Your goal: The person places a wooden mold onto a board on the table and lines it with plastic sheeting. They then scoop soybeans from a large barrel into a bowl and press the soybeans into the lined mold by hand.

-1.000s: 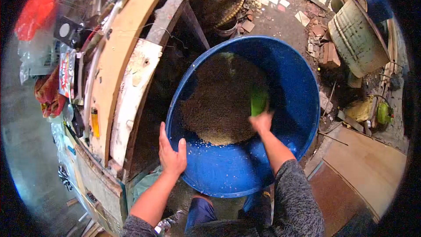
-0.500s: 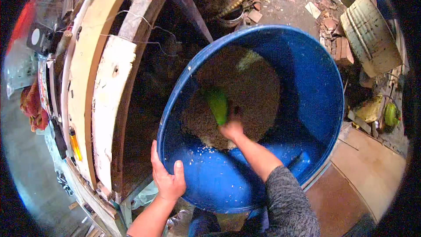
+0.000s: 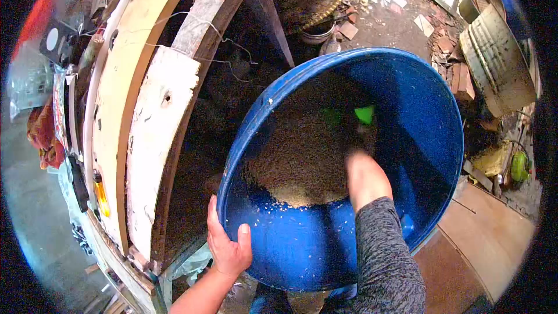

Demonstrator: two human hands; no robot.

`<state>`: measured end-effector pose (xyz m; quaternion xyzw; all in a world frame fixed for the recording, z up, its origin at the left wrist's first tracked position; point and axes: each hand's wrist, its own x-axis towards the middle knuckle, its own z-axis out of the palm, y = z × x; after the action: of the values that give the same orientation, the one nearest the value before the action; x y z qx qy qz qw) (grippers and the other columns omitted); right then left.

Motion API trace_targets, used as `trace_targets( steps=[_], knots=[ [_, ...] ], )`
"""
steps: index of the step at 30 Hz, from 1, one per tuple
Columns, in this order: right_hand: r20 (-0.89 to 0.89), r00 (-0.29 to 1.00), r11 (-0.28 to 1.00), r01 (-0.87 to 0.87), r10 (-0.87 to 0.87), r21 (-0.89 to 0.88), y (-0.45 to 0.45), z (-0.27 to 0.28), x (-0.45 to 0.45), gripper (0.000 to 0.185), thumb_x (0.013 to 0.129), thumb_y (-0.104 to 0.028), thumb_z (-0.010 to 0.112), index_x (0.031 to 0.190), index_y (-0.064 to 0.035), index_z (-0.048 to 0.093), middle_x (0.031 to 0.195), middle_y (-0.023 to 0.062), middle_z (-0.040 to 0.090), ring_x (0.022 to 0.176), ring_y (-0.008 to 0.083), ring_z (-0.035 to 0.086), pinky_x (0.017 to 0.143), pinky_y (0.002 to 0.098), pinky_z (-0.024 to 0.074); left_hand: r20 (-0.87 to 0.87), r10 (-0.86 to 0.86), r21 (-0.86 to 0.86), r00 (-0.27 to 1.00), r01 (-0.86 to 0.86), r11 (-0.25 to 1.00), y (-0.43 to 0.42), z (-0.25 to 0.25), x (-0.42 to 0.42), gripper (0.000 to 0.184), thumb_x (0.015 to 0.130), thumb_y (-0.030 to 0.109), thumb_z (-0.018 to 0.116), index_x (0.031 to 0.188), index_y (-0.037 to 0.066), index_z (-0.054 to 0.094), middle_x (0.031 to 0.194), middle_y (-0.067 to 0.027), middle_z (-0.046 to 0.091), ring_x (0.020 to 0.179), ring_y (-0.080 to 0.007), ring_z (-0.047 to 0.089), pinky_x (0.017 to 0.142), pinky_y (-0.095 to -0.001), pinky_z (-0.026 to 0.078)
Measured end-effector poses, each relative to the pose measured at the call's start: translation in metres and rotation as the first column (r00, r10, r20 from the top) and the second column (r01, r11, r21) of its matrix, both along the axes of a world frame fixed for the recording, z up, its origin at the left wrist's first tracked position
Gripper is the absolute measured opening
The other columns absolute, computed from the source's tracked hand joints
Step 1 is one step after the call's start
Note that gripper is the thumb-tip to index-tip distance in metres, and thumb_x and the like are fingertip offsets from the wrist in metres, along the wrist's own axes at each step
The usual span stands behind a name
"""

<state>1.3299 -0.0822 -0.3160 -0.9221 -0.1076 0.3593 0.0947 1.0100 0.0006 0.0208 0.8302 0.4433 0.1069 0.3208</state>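
A large blue plastic barrel [image 3: 296, 250] leans with its mouth toward me, with a bed of brown grain or feed [image 3: 296, 157] inside. My left hand [image 3: 229, 250] holds the barrel's rim at the lower left, thumb on the inside and fingers outside. Deep in the barrel, my right hand [image 3: 367, 177] is blurred and its fingers are in shadow. Just beyond it shows a green scoop [image 3: 364, 114], partly hidden in the dark; its full shape cannot be made out. Pale grains are scattered on the barrel's inner wall below the heap.
Wooden boards [image 3: 157, 128] form a barrier at left, with thin wire and an orange lighter [image 3: 101, 195] on it. Behind stands a woven basket [image 3: 317, 11]. Broken bricks [image 3: 462, 81] and a dented metal tub [image 3: 497, 61] lie at right, above brown floor panels [image 3: 453, 267].
My right hand and the green scoop have moved right and deeper within the barrel. The left hand stays on the rim. The whole view has shifted slightly.
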Motion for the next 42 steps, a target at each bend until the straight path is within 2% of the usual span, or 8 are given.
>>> trace_targets(
  steps=[6, 11, 13, 18, 26, 34, 36, 42],
  knots=[
    [-0.095, 0.982, 0.977, -0.144, 0.160, 0.156, 0.097, 0.043, -0.061, 0.094, 0.085, -0.044, 0.063, 0.156, -0.0048, 0.015, 0.159, 0.0264, 0.013, 0.146, 0.0411, 0.019, 0.120, 0.0474, 0.0226, -0.024, -0.027, 0.022, 0.999, 0.028, 0.999, 0.002, 0.000, 0.000, 0.075, 0.087, 0.017, 0.062, 0.147, -0.011, 0.026, 0.143, -0.0329, 0.041, 0.131, -0.0454, 0.045, 0.112, -0.0465, 0.035],
    [-0.199, 0.951, 0.964, -0.203, 0.236, 0.173, 0.047, 0.070, -0.096, 0.094, 0.084, -0.044, 0.064, 0.155, -0.0050, 0.017, 0.159, 0.0269, 0.015, 0.145, 0.0413, 0.020, 0.119, 0.0480, 0.0229, 0.004, -0.032, 0.013, 0.999, 0.032, 0.999, 0.003, -0.004, -0.005, 0.074, 0.088, 0.017, 0.061, 0.147, -0.011, 0.026, 0.142, -0.0328, 0.042, 0.131, -0.0455, 0.045, 0.112, -0.0467, 0.034],
    [-0.164, 0.971, 0.982, -0.155, 0.172, 0.110, 0.020, 0.055, -0.082, 0.095, 0.083, -0.045, 0.065, 0.155, -0.0051, 0.018, 0.158, 0.0271, 0.016, 0.145, 0.0414, 0.021, 0.119, 0.0483, 0.0230, 0.000, -0.060, 0.061, 0.998, 0.060, 0.996, 0.002, -0.003, -0.004, 0.071, 0.090, 0.017, 0.057, 0.149, -0.007, 0.025, 0.141, -0.0274, 0.046, 0.128, -0.0385, 0.050, 0.110, -0.0431, 0.036],
    [-0.075, 0.995, 0.998, -0.065, 0.066, 0.009, -0.023, 0.026, -0.039, 0.095, 0.082, -0.045, 0.066, 0.155, -0.0053, 0.019, 0.158, 0.0276, 0.018, 0.144, 0.0416, 0.023, 0.119, 0.0489, 0.0233, 0.013, -0.044, 0.056, 0.999, 0.044, 0.997, 0.001, -0.003, -0.002, 0.071, 0.090, 0.017, 0.057, 0.149, -0.007, 0.026, 0.141, -0.0276, 0.046, 0.128, -0.0389, 0.049, 0.111, -0.0432, 0.035],
    [-0.171, 0.959, 0.970, -0.205, 0.226, 0.134, -0.002, 0.065, -0.102, 0.095, 0.080, -0.046, 0.068, 0.154, -0.0056, 0.022, 0.156, 0.0284, 0.021, 0.143, 0.0420, 0.026, 0.119, 0.0500, 0.0239, -0.006, -0.045, 0.060, 0.999, 0.045, 0.997, 0.001, 0.001, -0.001, 0.070, 0.090, 0.017, 0.056, 0.149, -0.007, 0.026, 0.143, -0.0273, 0.045, 0.130, -0.0388, 0.048, 0.112, -0.0431, 0.034],
    [-0.067, 0.996, 0.987, -0.072, 0.063, -0.142, -0.095, 0.000, -0.039, 0.096, 0.079, -0.046, 0.070, 0.154, -0.0059, 0.025, 0.155, 0.0292, 0.024, 0.142, 0.0423, 0.029, 0.118, 0.0510, 0.0244, -0.022, -0.028, 0.042, 0.999, 0.029, 0.999, 0.001, 0.000, -0.001, 0.071, 0.089, 0.017, 0.057, 0.148, -0.008, 0.026, 0.142, -0.0301, 0.044, 0.129, -0.0424, 0.047, 0.111, -0.0449, 0.035],
    [-0.099, 0.993, 0.975, -0.082, 0.062, -0.207, -0.118, -0.005, -0.050, 0.096, 0.078, -0.047, 0.070, 0.153, -0.0060, 0.026, 0.155, 0.0294, 0.025, 0.141, 0.0424, 0.030, 0.118, 0.0512, 0.0245, -0.019, -0.019, 0.032, 1.000, 0.020, 0.999, 0.001, 0.000, -0.001, 0.073, 0.088, 0.017, 0.060, 0.147, -0.009, 0.027, 0.142, -0.0326, 0.043, 0.130, -0.0461, 0.047, 0.111, -0.0468, 0.035],
    [-0.298, 0.948, 0.914, -0.213, 0.108, -0.346, -0.138, -0.002, -0.149, 0.097, 0.077, -0.047, 0.072, 0.153, -0.0063, 0.028, 0.154, 0.0300, 0.027, 0.140, 0.0426, 0.032, 0.118, 0.0520, 0.0249, 0.044, -0.009, -0.001, 0.999, 0.010, 1.000, 0.001, -0.002, -0.001, 0.069, 0.091, 0.017, 0.056, 0.149, -0.007, 0.026, 0.141, -0.0287, 0.045, 0.130, -0.0396, 0.048, 0.112, -0.0433, 0.034]
  ],
)
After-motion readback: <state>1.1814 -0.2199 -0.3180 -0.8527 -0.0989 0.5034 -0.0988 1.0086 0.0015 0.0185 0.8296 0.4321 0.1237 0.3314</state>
